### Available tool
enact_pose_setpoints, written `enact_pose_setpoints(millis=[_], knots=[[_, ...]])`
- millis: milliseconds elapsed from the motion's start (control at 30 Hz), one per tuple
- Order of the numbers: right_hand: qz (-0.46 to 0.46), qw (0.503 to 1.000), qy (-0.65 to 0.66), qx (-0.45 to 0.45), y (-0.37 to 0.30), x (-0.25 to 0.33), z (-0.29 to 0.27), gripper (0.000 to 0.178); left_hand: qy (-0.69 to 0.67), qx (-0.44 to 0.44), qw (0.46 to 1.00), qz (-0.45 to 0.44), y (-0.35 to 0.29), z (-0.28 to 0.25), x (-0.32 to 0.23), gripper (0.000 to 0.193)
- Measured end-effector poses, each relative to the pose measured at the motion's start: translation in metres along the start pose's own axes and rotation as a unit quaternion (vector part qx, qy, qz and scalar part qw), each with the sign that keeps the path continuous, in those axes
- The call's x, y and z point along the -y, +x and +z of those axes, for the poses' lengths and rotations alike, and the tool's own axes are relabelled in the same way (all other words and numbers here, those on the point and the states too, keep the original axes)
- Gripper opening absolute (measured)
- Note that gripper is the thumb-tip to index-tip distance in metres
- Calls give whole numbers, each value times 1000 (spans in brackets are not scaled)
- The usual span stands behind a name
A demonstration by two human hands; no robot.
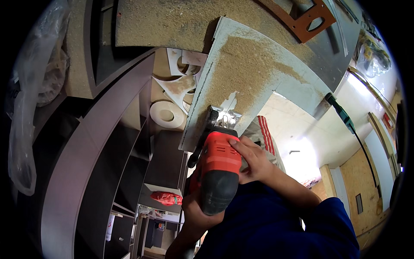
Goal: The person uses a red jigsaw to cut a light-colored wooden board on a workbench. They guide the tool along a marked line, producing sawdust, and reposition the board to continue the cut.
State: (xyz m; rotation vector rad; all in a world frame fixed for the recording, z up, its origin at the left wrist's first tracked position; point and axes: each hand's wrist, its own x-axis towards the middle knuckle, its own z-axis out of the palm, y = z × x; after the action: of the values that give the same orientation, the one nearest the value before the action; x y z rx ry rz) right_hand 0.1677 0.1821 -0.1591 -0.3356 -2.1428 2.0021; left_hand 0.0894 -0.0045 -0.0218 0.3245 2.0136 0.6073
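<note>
A red and black jigsaw (221, 162) stands on a pale board (241, 32) covered with sawdust (241, 64). Its metal base touches the board near the lower end, where a light shines on the surface. My left hand (200, 213) is wrapped round the rear of the saw, its fingers partly hidden behind the body. Against the front right side of the housing, my right hand (254, 159) is closed with the thumb on top. The blade cannot be made out. A dark jagged line runs along the board's left edge, and a notch opens on its right side.
White ring-shaped offcuts (167, 115) lie left of the board. A brown panel with cut-outs (312, 21) rests on the dusty bench (164, 21). At right is a green-handled corded tool (340, 113). Dark shelving (108, 172) and plastic sheeting (28, 112) stand left, near a red bag (166, 198).
</note>
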Motion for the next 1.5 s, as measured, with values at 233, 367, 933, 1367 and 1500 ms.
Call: enact_pose_setpoints(millis=[233, 367, 933, 1367, 1500], knots=[[7, 1000, 8, 11, 1, 0, -3, 81, 670, 144, 662, 305, -7, 4, 14, 24], [4, 1000, 14, 12, 2, -1, -4, 81, 579, 126, 765, 252, -4, 4, 11, 23], [-5, 1000, 12, 7, 8, 0, -8, 80, 47, -4, 999, 6, 4, 2, -9, 22], [-5, 1000, 6, -2, 11, 0, -11, 78, -17, -19, 999, -28, 16, -7, -24, 23], [-5, 1000, 7, -4, 12, 0, -13, 79, 180, 29, 980, 77, 12, -4, -17, 3]])
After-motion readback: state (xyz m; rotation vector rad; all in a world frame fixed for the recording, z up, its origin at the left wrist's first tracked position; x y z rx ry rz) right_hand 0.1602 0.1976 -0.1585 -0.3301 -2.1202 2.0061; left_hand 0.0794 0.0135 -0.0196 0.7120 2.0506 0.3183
